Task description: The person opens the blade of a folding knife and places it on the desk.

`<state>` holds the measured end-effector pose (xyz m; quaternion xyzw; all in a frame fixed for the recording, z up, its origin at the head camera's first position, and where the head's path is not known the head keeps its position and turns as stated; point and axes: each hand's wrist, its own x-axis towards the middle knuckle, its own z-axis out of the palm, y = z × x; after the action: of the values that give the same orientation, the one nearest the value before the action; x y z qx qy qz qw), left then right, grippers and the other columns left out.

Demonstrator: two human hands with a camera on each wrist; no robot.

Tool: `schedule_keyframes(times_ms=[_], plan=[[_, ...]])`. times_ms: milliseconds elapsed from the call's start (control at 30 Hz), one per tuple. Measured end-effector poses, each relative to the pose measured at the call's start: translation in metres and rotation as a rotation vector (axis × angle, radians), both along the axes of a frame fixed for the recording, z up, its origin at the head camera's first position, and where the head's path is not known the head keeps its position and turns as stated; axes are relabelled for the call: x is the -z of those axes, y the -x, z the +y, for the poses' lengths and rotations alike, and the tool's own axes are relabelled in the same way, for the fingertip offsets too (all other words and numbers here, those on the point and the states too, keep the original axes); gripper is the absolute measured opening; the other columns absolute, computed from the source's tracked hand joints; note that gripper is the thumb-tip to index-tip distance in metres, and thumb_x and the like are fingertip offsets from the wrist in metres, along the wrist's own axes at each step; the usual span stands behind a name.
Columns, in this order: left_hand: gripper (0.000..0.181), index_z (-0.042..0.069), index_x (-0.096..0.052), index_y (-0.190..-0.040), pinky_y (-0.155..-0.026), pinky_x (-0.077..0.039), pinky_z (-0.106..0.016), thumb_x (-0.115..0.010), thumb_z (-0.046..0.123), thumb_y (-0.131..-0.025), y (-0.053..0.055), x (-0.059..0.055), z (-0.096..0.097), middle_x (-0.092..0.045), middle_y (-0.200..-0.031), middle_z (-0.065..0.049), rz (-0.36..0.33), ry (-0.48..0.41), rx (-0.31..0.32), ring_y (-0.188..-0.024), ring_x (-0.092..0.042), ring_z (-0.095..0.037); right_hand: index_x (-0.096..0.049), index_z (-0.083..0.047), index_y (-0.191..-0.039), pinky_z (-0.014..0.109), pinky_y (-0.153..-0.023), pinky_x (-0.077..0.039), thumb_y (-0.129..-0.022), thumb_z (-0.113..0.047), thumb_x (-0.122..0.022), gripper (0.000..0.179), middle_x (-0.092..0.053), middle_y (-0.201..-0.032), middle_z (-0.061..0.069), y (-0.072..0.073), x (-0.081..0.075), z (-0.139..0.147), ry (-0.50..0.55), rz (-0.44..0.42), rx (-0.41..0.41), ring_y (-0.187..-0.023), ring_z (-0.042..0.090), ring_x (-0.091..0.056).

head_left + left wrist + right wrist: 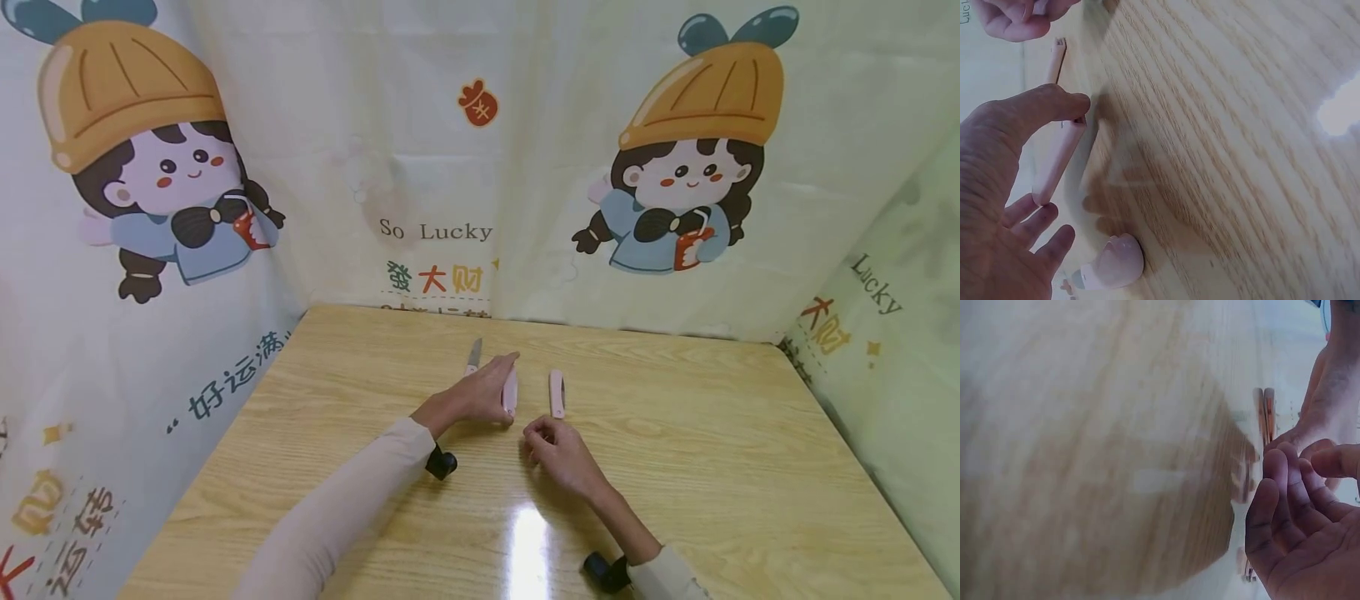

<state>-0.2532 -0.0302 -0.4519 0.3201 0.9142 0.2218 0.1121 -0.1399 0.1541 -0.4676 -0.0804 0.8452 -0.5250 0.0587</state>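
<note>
My left hand (483,392) pinches a pink folding knife (510,393) lengthwise, thumb at one end and fingertips at the other. In the left wrist view this knife (1060,159) sits just over or on the table; I cannot tell which. Left of that hand lies a second knife with its grey blade (476,354) out, its pink handle (1121,262) partly hidden by the hand in the head view. Further right is a third pink folding knife (557,393), seemingly folded. Just in front of it my right hand (561,450) hovers, fingers loosely bent around nothing.
A light wood-grain table (675,467) carries all the knives. Behind and at both sides hangs a cream cloth (540,250) printed with cartoon figures and lettering. A bright light reflection (528,550) shows near the front of the table.
</note>
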Motion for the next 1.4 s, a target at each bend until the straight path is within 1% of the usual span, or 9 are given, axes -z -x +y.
schedule_keyframes(times_ms=[200,367,600,700,867,933,1133,1267,1400], plan=[[0.115,0.002,-0.013,-0.161,-0.113,-0.033,-0.042,-0.088,0.024,-0.077,-0.005,-0.005,-0.002,-0.029,-0.161,-0.016,0.032,-0.015,0.038,-0.146,-0.031,-0.027,-0.066,0.004,-0.106,0.028,-0.056,-0.05,-0.105,-0.014,-0.057,0.02,-0.067,-0.087,0.01,0.0,-0.002,-0.001,0.054,-0.018,0.045,-0.074,0.024,-0.064],[0.117,0.002,-0.014,-0.161,-0.111,-0.037,-0.04,-0.09,0.026,-0.075,-0.013,-0.007,-0.006,-0.034,-0.158,-0.016,0.061,-0.029,0.053,-0.141,-0.038,-0.025,-0.065,0.004,-0.106,0.032,-0.061,-0.053,-0.105,-0.012,-0.057,0.018,-0.067,-0.087,0.01,0.001,0.001,-0.002,0.075,-0.018,0.069,-0.077,0.023,-0.064],[0.117,0.001,-0.016,-0.16,-0.109,-0.038,-0.038,-0.091,0.026,-0.073,-0.025,-0.006,-0.013,-0.038,-0.155,-0.016,0.065,-0.087,0.066,-0.136,-0.041,-0.023,-0.064,0.008,-0.109,0.035,-0.065,-0.055,-0.105,-0.011,-0.058,0.02,-0.067,-0.088,0.011,0.0,0.003,-0.003,0.101,-0.012,0.054,-0.078,0.026,-0.064],[0.117,0.001,-0.017,-0.16,-0.11,-0.038,-0.038,-0.091,0.025,-0.073,-0.031,-0.007,-0.013,-0.038,-0.154,-0.016,0.058,-0.12,0.076,-0.135,-0.042,-0.022,-0.064,0.008,-0.111,0.035,-0.068,-0.057,-0.105,-0.011,-0.057,0.022,-0.067,-0.091,0.013,0.002,0.003,-0.003,0.12,-0.036,0.057,-0.081,0.026,-0.065],[0.116,0.0,-0.018,-0.159,-0.11,-0.038,-0.037,-0.091,0.023,-0.072,-0.042,-0.011,-0.012,-0.041,-0.152,-0.016,0.064,-0.148,0.103,-0.135,-0.042,-0.021,-0.063,0.011,-0.115,0.037,-0.074,-0.058,-0.106,-0.011,-0.055,0.025,-0.068,-0.097,0.018,0.005,0.003,-0.002,0.194,-0.09,0.065,-0.087,0.03,-0.067],[0.116,0.0,-0.019,-0.159,-0.109,-0.039,-0.036,-0.092,0.023,-0.072,-0.046,-0.011,-0.012,-0.042,-0.15,-0.015,0.071,-0.147,0.108,-0.133,-0.043,-0.021,-0.062,0.012,-0.116,0.038,-0.075,-0.059,-0.106,-0.011,-0.055,0.026,-0.067,-0.097,0.018,0.005,0.004,-0.001,0.21,-0.1,0.063,-0.087,0.031,-0.067],[0.116,0.005,-0.018,-0.161,-0.109,-0.039,-0.041,-0.092,0.026,-0.074,-0.053,-0.012,-0.011,-0.039,-0.155,-0.013,0.064,-0.13,0.097,-0.14,-0.039,-0.023,-0.061,0.013,-0.117,0.04,-0.075,-0.058,-0.106,-0.014,-0.055,0.03,-0.067,-0.097,0.018,0.005,0.004,0.001,0.222,-0.099,0.052,-0.088,0.032,-0.066],[0.116,0.005,-0.018,-0.161,-0.106,-0.043,-0.039,-0.092,0.027,-0.074,-0.058,-0.013,-0.013,-0.041,-0.152,-0.013,0.077,-0.134,0.101,-0.132,-0.045,-0.021,-0.062,0.011,-0.116,0.04,-0.076,-0.058,-0.106,-0.015,-0.055,0.029,-0.066,-0.098,0.019,0.004,0.001,-0.001,0.235,-0.109,0.062,-0.089,0.031,-0.066],[0.117,0.003,-0.019,-0.16,-0.103,-0.045,-0.037,-0.093,0.028,-0.073,-0.063,-0.013,-0.015,-0.044,-0.147,-0.012,0.094,-0.138,0.108,-0.127,-0.047,-0.019,-0.062,0.011,-0.116,0.039,-0.077,-0.058,-0.106,-0.014,-0.055,0.028,-0.066,-0.098,0.018,0.005,0.001,-0.003,0.249,-0.114,0.087,-0.089,0.03,-0.065]])
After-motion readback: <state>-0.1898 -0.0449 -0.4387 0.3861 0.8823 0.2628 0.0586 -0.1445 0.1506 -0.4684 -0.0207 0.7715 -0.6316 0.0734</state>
